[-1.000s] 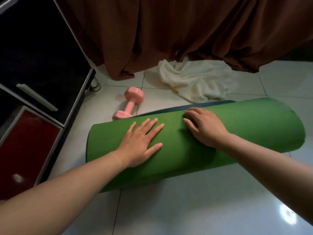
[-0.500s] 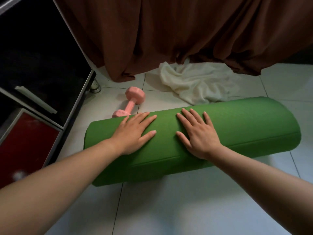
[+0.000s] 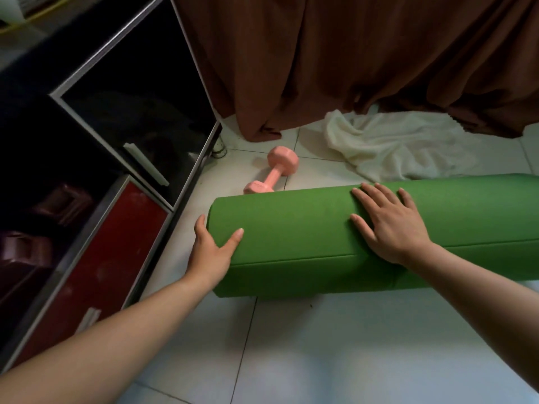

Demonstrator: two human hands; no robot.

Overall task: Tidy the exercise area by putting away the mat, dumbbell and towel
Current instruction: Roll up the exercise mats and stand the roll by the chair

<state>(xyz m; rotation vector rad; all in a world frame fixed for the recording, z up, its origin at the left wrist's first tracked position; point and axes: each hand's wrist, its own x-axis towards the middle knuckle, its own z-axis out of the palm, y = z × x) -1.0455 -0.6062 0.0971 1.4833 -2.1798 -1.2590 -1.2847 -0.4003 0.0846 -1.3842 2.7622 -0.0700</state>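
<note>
The mat [image 3: 320, 243] lies rolled into a thick green cylinder across the middle of the floor [image 3: 320, 345], its left end near the cabinet and its right end running out of view. The loose edge shows as a seam along the near side of the roll.

It looks like soft foam: probably light for its bulk, springy, and likely to uncoil if that seam is let go. The roll is too fat for one hand to close round. A sound hold would be an arm or both hands round the middle, with the seam pinned.

The left hand [image 3: 208, 252] sits at the left end of the mat. Its thumb lies on the curved side and one straight finger rests against the end face; the other fingers are hidden. The right hand [image 3: 390, 225] rests flat on top, fingers spread, clenching nothing.

The pink dumbbell [image 3: 272, 173] lies just beyond the left end; whether it touches the roll I cannot tell. It is small but probably dense, and best taken by its bar. The pale towel [image 3: 408, 147] is crumpled farther right, limp, with its far edge at the hem of a brown curtain [image 3: 350, 68].

The floor is glossy pale tile, likely slippery under the foam. On the left stands a low dark cabinet [image 3: 131, 112] with metal trim and a red drawer front [image 3: 102, 258].
</note>
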